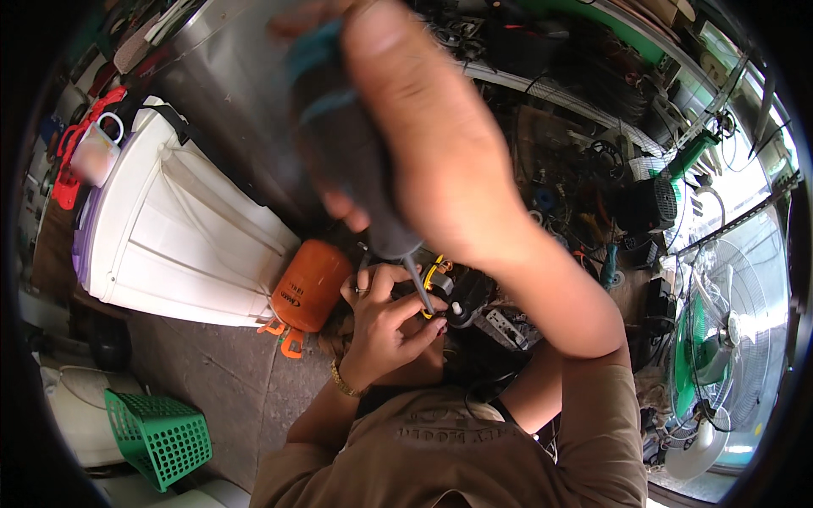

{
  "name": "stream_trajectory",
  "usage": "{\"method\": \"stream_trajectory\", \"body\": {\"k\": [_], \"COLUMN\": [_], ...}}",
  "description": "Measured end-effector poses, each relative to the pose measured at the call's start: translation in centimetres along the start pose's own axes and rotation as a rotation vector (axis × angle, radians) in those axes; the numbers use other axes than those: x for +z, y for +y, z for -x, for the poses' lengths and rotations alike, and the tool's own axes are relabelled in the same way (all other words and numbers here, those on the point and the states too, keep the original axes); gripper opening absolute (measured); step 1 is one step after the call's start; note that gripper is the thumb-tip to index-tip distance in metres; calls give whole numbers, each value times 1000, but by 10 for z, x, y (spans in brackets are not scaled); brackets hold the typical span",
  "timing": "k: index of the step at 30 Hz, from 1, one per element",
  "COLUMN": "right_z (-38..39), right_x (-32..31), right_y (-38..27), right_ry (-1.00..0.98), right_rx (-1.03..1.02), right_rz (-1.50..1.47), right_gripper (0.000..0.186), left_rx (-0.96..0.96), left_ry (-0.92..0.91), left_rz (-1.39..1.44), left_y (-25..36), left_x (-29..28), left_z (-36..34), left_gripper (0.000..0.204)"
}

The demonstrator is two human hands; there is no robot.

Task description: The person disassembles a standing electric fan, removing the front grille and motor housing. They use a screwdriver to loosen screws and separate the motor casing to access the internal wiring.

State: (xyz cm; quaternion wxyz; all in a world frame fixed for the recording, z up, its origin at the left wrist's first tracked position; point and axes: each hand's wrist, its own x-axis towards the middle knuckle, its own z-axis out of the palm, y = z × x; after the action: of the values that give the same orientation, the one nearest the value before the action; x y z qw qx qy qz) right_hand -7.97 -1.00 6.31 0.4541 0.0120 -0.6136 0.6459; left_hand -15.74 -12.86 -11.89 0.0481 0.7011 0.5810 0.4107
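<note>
My right hand (440, 135) is raised close to the camera and grips a screwdriver (351, 169) with a thick dark handle and a blue end. Its thin metal shaft (417, 286) points down. My left hand (385, 320), with a ring and a gold bracelet, pinches a small black part (464, 298) with yellow wires (434, 273), right where the shaft's tip meets it. The tip itself is hidden by my fingers. Both hands work over my lap, above my brown shirt.
An orange cylindrical canister (309, 284) lies left of my left hand, against a white appliance casing (169, 229). A green plastic basket (161, 436) stands lower left. A fan with a green hub (720, 339) is at the right. Tools and parts (584, 195) clutter the floor beyond.
</note>
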Motion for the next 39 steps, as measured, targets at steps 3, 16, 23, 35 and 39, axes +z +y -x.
{"method": "stream_trajectory", "body": {"k": [3, 16, 23, 35, 39], "right_z": [5, 21, 25, 40, 14], "right_x": [-27, -84, -84, -45, -53], "right_y": [-12, -8, -9, -41, -15], "right_ry": [118, 288, 289, 150, 136], "right_rx": [-152, -236, -254, -235, -177], "right_rz": [157, 345, 376, 545, 350], "right_gripper": [28, 26, 25, 24, 24], "left_rx": [-26, -33, -24, 3, -19], "left_ry": [-13, -24, -19, -34, -42], "left_rz": [6, -46, -24, 34, 9], "left_y": [4, 8, 7, 8, 2], "left_x": [-5, -6, -5, -1, -3], "left_z": [-1, -3, -3, -4, 2], "left_gripper": [19, 20, 21, 16, 16]}}
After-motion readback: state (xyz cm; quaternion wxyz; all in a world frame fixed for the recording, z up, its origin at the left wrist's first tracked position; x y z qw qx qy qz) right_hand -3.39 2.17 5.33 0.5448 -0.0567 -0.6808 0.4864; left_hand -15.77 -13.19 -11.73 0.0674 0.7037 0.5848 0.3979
